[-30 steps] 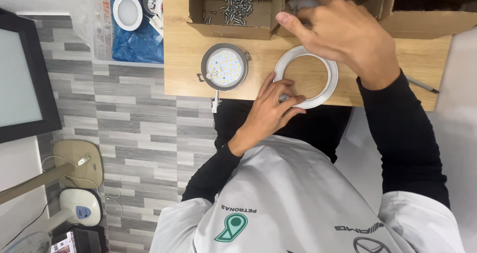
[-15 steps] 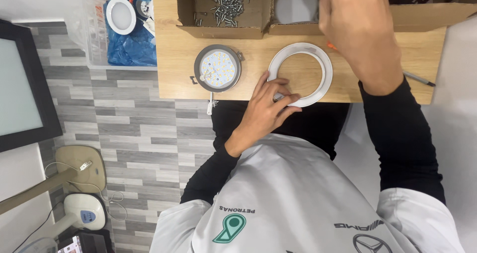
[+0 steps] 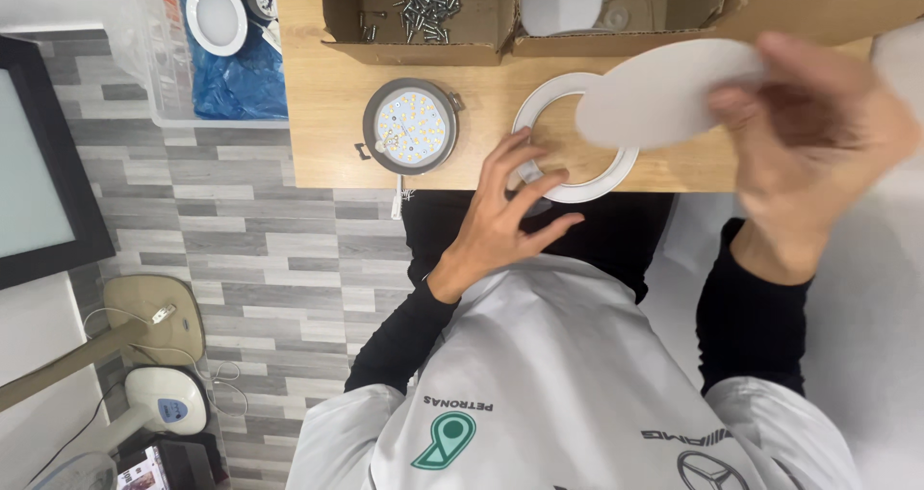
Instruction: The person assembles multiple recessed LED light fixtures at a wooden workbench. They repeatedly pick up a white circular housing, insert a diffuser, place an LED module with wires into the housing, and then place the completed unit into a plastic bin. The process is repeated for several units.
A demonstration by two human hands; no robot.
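Left hand: my left hand (image 3: 505, 211) rests its fingertips on the near-left rim of the white ring (image 3: 575, 136), fingers spread; it presses the ring down and grips nothing.
Right hand: my right hand (image 3: 813, 148) pinches the white disc (image 3: 664, 95) at its right edge between thumb and fingers.
Disc position: it is held in the air, tilted, over the far-right part of the ring; I cannot tell whether its lower edge touches the rim.
Ring position: it lies flat on the wooden bench (image 3: 327, 134), close to the near edge, with bare wood showing through its opening.
LED module: the round LED module (image 3: 410, 125) in its grey housing sits just left of the ring, apart from it, untouched.
Boxes: the cardboard box of screws (image 3: 423, 9) and the cardboard box of white parts (image 3: 616, 9) stand along the far edge of the bench.
Bin: the clear bin (image 3: 192, 57) left of the bench holds a blue bag and another white round fitting.
Judgement on method: the disc appears sized for the ring's opening. I should level it, centre it over the hole, keep my steadying fingers clear of the inner lip, and lower it evenly rather than one edge first.
Risk: gripping only at the edge, I could let the disc tip; handling the face may leave marks.
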